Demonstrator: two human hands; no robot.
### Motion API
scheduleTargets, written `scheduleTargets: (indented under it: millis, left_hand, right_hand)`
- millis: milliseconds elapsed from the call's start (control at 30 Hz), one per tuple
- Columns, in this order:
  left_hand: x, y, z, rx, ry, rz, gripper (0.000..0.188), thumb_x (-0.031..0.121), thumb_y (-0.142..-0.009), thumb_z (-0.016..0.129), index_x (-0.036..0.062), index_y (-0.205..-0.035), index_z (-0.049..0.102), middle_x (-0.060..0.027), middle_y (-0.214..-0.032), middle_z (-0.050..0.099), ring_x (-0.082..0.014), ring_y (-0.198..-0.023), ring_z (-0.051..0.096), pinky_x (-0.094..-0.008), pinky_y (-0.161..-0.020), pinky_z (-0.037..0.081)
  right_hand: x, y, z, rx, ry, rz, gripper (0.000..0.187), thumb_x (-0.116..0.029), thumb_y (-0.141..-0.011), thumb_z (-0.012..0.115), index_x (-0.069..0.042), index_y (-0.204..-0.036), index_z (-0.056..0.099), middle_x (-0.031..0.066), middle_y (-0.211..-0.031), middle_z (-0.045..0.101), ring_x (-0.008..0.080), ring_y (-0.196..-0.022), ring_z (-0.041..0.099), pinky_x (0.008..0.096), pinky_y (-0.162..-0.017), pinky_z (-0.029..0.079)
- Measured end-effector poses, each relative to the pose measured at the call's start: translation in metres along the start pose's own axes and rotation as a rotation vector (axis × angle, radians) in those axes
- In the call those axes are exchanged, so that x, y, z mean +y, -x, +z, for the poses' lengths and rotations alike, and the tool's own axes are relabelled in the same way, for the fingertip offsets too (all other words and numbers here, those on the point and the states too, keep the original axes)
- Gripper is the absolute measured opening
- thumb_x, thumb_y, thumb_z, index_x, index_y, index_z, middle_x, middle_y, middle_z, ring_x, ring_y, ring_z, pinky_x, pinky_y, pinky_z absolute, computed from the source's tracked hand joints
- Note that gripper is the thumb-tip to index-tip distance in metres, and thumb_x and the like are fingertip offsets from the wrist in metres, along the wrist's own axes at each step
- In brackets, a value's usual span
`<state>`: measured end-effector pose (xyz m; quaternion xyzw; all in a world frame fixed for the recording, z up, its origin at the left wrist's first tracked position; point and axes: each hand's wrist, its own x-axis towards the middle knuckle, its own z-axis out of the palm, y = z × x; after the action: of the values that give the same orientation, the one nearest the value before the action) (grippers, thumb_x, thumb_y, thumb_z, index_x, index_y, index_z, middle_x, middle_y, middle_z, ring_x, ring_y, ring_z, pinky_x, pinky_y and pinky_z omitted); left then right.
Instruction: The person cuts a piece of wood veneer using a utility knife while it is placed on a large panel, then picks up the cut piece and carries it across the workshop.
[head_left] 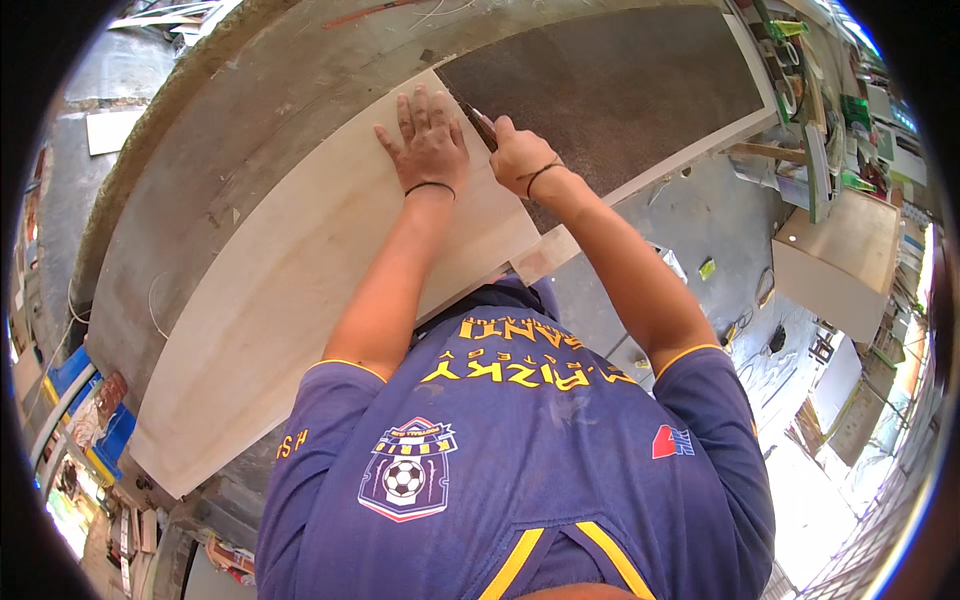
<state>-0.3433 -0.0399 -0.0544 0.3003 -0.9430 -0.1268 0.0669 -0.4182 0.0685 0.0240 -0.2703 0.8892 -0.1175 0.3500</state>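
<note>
The left hand's fingers (420,112) were spread apart, palm down on a pale board (290,260) at about 11 o'clock from the middle of the view. The right hand (520,157), near half past 12, was curled into a fist around a slim dark tool (483,124) — mostly hidden, so its kind could not be told — that lay along the line where the board met a brown sheet (620,95).

The board ran from just short of 12 o'clock down to 8 — smooth, flat, cream-coloured, with faint tan streaks like wood grain. Its outer edge swept in a long curve, at least partly the lens's bending, and its lower end was cut to a corner. The sheet, at 1 o'clock, was dark, with a mottled, matt face. A pale, narrow strip (690,157) bordered it at 2 o'clock, and nearer the middle a small pale block (545,254) sat at the strip's end.

Each wrist wore a thin dark band, the left one (430,184) and the right one (543,176) alike in look. Under the board spread a worktop (205,200), grey-brown and dusty, a thin reddish rod (375,14) lying on it toward 11 o'clock. Farther out, a boxy tan piece (840,255) with flat sides stood at 3 o'clock, and glossy blue and yellow objects (120,432) were bunched toward half past 8.
</note>
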Motion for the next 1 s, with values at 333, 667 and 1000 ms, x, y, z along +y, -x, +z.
scheduleTargets:
  millis: [333, 667, 1000]
  left_hand:
    - [-0.002, -0.003, 0.005, 0.037, -0.022, -0.001, 0.046, 0.038, -0.094, 0.032, 0.0229, -0.138, 0.037, 0.0022, -0.149, 0.026, -0.0215, -0.139, 0.018, -0.0603, -0.108, 0.007]
    - [-0.002, -0.001, 0.004, 0.054, -0.020, 0.020, 0.046, 0.036, -0.095, 0.030, 0.0195, -0.138, 0.037, 0.0009, -0.149, 0.025, -0.0218, -0.139, 0.019, -0.0589, -0.109, 0.008]
    - [-0.001, -0.003, 0.005, 0.034, -0.015, 0.007, 0.046, 0.037, -0.095, 0.032, 0.0213, -0.137, 0.038, 0.0012, -0.149, 0.026, -0.0213, -0.139, 0.019, -0.0576, -0.109, 0.008]
  right_hand:
    - [0.034, 0.065, 0.024, 0.010, -0.031, 0.076, 0.027, -0.015, -0.083, 0.047, 0.000, -0.105, 0.041, 0.0301, -0.086, 0.061, 0.0467, -0.082, 0.059, 0.0525, -0.074, 0.046]
    - [0.082, 0.147, 0.060, 0.068, -0.039, 0.077, 0.029, -0.014, -0.081, 0.048, -0.002, -0.105, 0.038, 0.0286, -0.071, 0.059, 0.0478, -0.067, 0.057, 0.0555, -0.063, 0.044]
    - [0.111, 0.186, 0.083, 0.116, -0.095, 0.095, 0.029, -0.015, -0.080, 0.049, -0.003, -0.105, 0.042, 0.0273, -0.071, 0.060, 0.0471, -0.066, 0.057, 0.0552, -0.062, 0.045]
